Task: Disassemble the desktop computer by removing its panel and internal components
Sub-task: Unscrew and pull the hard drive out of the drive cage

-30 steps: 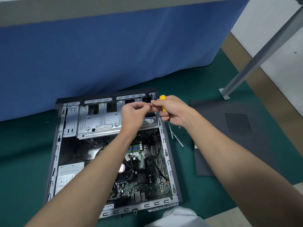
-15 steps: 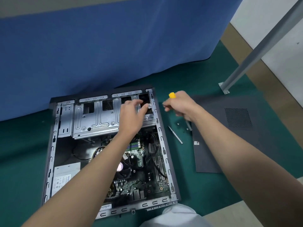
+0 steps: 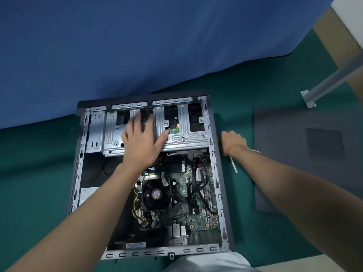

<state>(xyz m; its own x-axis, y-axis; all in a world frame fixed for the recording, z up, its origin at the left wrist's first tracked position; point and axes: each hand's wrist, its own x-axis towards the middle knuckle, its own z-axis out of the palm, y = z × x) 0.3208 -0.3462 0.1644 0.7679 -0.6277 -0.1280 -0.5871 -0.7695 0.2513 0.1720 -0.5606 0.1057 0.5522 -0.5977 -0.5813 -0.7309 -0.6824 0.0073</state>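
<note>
The open desktop case (image 3: 214,173) lies flat on a green mat, showing its motherboard (image 3: 182,189) and CPU fan (image 3: 156,194). My left hand (image 3: 141,140) rests flat with spread fingers on the silver drive cage (image 3: 188,138) at the case's far end. Just outside the case's right wall, my right hand (image 3: 233,142) is lowered to the mat, its fingers curled round a screwdriver whose thin shaft (image 3: 256,151) pokes out past the wrist. The handle is mostly hidden. The removed dark side panel (image 3: 294,134) lies to the right.
A loose thin metal tool (image 3: 234,164) lies on the mat between case and panel. A blue cloth (image 3: 137,46) hangs right behind the case. A grey metal leg (image 3: 334,77) slants down at the far right. The power supply (image 3: 86,193) sits in the case's left side.
My hands have parted. The left hand moved left and flattened onto the drive cage. The right hand carried the screwdriver right and down to the mat beside the case.
</note>
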